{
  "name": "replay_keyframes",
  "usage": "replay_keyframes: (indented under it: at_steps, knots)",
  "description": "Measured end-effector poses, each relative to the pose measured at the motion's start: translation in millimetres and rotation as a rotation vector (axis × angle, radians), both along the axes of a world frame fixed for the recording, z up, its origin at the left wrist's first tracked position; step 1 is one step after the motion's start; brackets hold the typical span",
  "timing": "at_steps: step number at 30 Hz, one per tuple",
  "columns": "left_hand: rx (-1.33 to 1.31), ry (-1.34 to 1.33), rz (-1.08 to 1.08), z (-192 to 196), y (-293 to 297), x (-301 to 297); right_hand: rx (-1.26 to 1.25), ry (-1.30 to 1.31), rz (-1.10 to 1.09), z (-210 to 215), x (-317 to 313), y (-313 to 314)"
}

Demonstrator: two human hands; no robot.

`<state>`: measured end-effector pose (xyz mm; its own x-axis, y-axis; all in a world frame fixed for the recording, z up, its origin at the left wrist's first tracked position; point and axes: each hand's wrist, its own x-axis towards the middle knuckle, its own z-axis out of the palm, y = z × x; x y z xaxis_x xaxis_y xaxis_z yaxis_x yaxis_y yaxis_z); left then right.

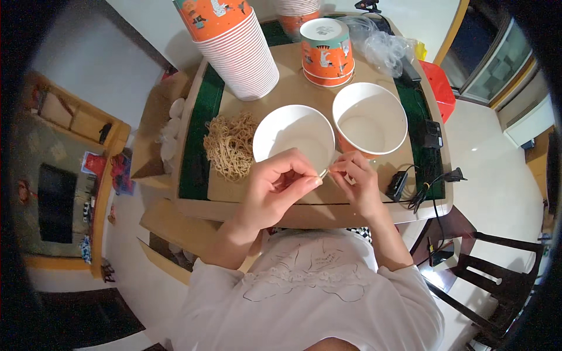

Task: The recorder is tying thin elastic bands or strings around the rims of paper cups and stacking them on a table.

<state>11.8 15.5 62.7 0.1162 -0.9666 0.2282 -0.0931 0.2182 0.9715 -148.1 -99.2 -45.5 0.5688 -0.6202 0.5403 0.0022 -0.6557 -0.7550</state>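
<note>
In front of my chest both hands meet over the near rims of two paper buckets. My left hand (280,186) is closed in a pinch on a thin pale strand (324,173). The fingertips of my right hand (357,180) pinch the same strand from the other side. Just beyond my left hand stands an open white-lined paper bucket (293,126). A second open paper bucket (374,114), orange outside, is beyond my right hand. Left of them lies a tangled heap of tan twine (229,143).
A tall leaning stack of nested paper buckets (243,61) rises at the back left. An upside-down orange bucket (328,52) stands behind the open ones. Clear plastic bags (383,44) lie at the back right. Black adapters and cables (430,175) line the table's right edge.
</note>
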Motion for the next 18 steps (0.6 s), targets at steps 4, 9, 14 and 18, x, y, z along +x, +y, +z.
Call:
replay_keyframes:
  at_steps: [4, 9, 14, 18]
  knots:
    - [-0.066, 0.133, 0.000, 22, 3, -3, 0.142, 0.050, 0.022, -26, -4, -2]
    - [-0.005, -0.019, 0.074, 8, -3, 4, 0.159, 0.127, 0.033, 33, -11, 16]
    - [-0.024, 0.052, 0.080, 15, 8, 6, -0.190, 0.373, 0.328, 32, -2, 19]
    - [0.053, -0.122, 0.126, 33, 33, 37, -0.061, 0.293, 0.420, 47, -7, 4]
